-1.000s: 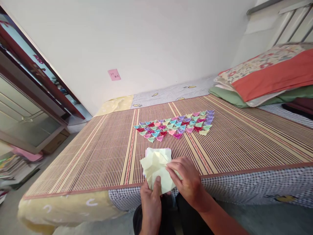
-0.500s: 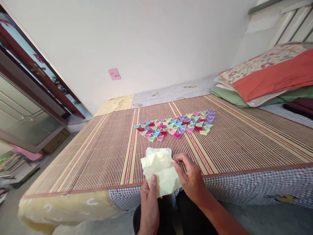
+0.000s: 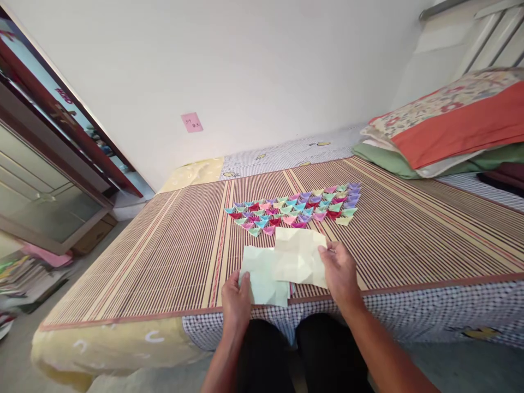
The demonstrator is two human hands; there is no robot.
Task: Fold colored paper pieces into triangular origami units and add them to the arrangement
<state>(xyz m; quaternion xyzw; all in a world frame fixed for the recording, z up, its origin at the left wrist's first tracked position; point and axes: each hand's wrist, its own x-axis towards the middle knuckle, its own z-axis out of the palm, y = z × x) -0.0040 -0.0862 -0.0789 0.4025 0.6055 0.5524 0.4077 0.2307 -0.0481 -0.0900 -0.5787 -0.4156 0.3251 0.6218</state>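
Observation:
My right hand (image 3: pixel 340 271) pinches the right edge of a creased cream paper sheet (image 3: pixel 302 255), thumb on top. The sheet is held flat and overlaps the right part of a pale green square sheet (image 3: pixel 262 275) near the mat's front edge. My left hand (image 3: pixel 237 300) is closed at the left edge of the green sheet, its thumb on top and its other fingers partly hidden. A sliver of other paper shows under the green sheet's right side. Just beyond lie several rows of small folded paper boats (image 3: pixel 286 210) in many colours.
A striped bamboo mat (image 3: pixel 172 256) covers the bed. Pillows (image 3: pixel 454 123) and folded bedding are stacked at the right. A pink note (image 3: pixel 192 122) is stuck to the wall. At the left are a glass-panelled door (image 3: pixel 45 196) and a pile of papers (image 3: pixel 28 278).
The cream sheet has moved up and to the right in my right hand, showing the green sheet. My left hand has let go of the cream sheet and shifted left onto the green one.

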